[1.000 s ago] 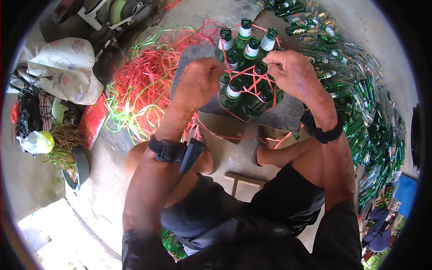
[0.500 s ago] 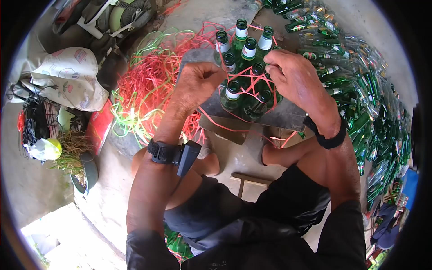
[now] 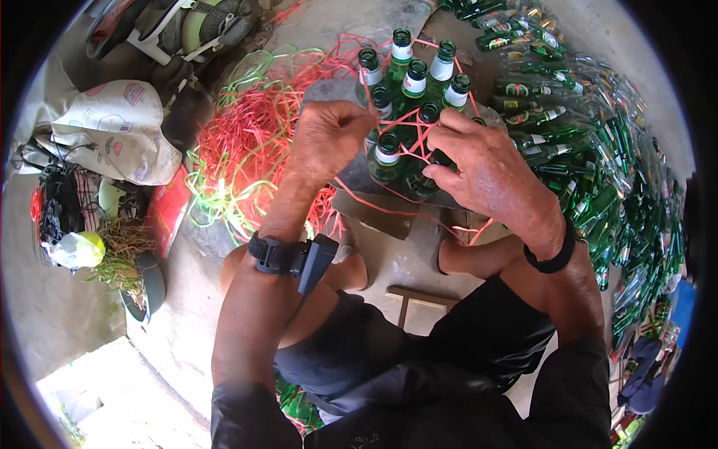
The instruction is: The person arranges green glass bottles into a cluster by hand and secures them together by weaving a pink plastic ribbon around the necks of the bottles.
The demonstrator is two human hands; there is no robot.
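Several green glass bottles (image 3: 387,150) stand upright in a tight group, with red plastic strip (image 3: 416,123) crossing between and around their necks. At the left side of the group, my left hand (image 3: 329,138) is closed in a pinch on the red strip. My right hand (image 3: 490,157) is over the front right bottles, its fingers curled round the strip beside a bottle neck (image 3: 440,158), which the hand partly hides. The thumb and forefinger lie on either side of that neck. A loose length of strip (image 3: 385,212) hangs in front of the group.
A tangled heap of red and green strips (image 3: 243,135) lies to the left. Many loose green bottles (image 3: 591,150) are piled along the right. A patterned cloth (image 3: 116,123) and a pot of dry grass (image 3: 149,288) are at the far left.
My right hand has moved down and toward me, from the rear right bottle to the front right ones, uncovering a white-necked bottle. My left hand has stayed almost in place.
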